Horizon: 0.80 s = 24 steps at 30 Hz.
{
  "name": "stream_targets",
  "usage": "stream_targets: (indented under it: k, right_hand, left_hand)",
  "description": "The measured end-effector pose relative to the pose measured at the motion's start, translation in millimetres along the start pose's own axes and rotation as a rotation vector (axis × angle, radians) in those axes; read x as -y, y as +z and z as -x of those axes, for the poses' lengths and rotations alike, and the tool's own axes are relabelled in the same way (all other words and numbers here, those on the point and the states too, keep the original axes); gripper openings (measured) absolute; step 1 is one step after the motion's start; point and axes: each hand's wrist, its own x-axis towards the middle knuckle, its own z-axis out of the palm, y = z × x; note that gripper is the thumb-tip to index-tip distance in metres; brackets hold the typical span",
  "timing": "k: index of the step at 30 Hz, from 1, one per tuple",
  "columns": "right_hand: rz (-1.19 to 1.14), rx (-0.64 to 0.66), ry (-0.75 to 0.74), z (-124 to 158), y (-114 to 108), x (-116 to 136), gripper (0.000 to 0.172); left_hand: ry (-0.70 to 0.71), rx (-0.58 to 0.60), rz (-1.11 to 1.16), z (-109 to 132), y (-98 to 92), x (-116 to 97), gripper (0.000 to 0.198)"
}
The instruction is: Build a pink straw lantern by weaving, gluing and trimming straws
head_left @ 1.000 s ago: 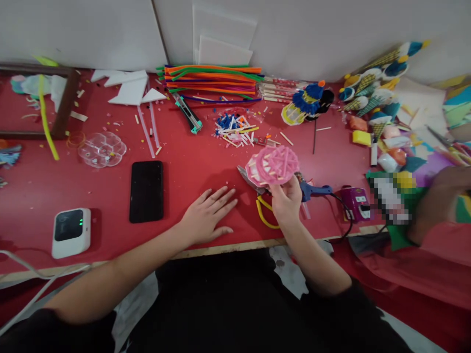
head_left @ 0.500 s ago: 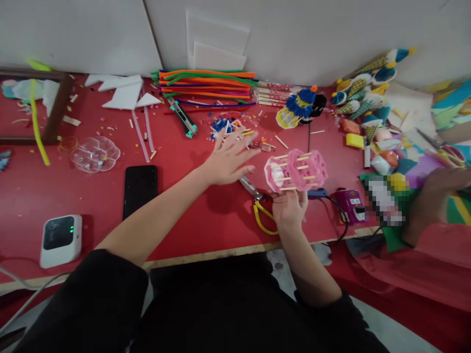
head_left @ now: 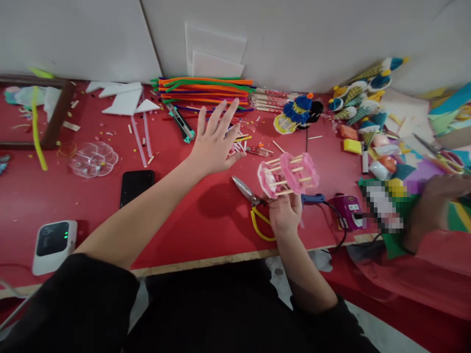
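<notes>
My right hand (head_left: 285,214) grips a small pink tiered craft model (head_left: 289,174), its scalloped layers joined by thin wooden sticks; the model is tilted on its side above the table. Partly behind that hand lies a pair of scissors (head_left: 262,223) with yellow handles, blades pointing up and left. My left hand (head_left: 213,147) is held over the table with its fingers spread and nothing in it. Close to its fingertips are a heap of small cut pieces (head_left: 241,142) and a bundle of coloured pipe cleaners (head_left: 206,88).
On the red table (head_left: 176,215) lie a phone (head_left: 137,188), a white device (head_left: 55,245), a cutter knife (head_left: 181,123) and a clear flower-shaped tray (head_left: 93,160). A blue-and-yellow model (head_left: 294,115) stands behind. At right are a purple box (head_left: 348,212) and another person's hand (head_left: 430,201).
My left hand has moved left and up, its fingers now pointing more toward the wall. The pink model stays in my right hand. The whole view has shifted slightly.
</notes>
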Motion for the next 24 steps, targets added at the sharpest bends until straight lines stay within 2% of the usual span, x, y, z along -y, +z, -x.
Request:
stream_targets:
  k: [2, 4, 7, 10, 13, 18, 22, 24]
  right_hand:
    - [-0.025, 0.003, 0.030, -0.4, 2.1, 0.7, 0.028]
    - [-0.062, 0.016, 0.047, -2.0, 2.0, 0.9, 0.027]
    - [-0.112, 0.024, 0.073, -4.4, -0.2, -0.2, 0.028]
    - [-0.083, 0.025, 0.059, -4.5, -1.3, -2.0, 0.028]
    - [-0.028, 0.048, 0.029, -2.4, -0.6, -3.6, 0.027]
    - [0.031, 0.069, 0.010, 0.0, -1.6, -8.1, 0.031]
    - [0.081, 0.058, 0.018, 0.4, -2.3, -11.3, 0.034]
    - [0.116, 0.064, 0.025, 1.1, -1.0, -10.6, 0.034]
  left_hand:
    - [0.052, 0.145, 0.032, 14.9, -0.5, -0.8, 0.053]
    - [0.028, 0.278, 0.062, 40.0, 5.2, -2.1, 0.061]
    - [-0.057, 0.357, -0.013, 75.6, 15.6, -1.8, 0.078]
    - [-0.099, 0.381, -0.071, 87.6, 21.8, 4.1, 0.085]
    - [-0.096, 0.342, -0.056, 76.3, 26.8, 16.4, 0.089]
    - [-0.072, 0.201, -0.010, 40.9, 38.9, 38.3, 0.090]
    - [-0.106, 0.104, 0.011, 14.6, 43.2, 42.8, 0.088]
    - [-0.132, 0.015, 0.018, 4.0, 40.7, 40.5, 0.087]
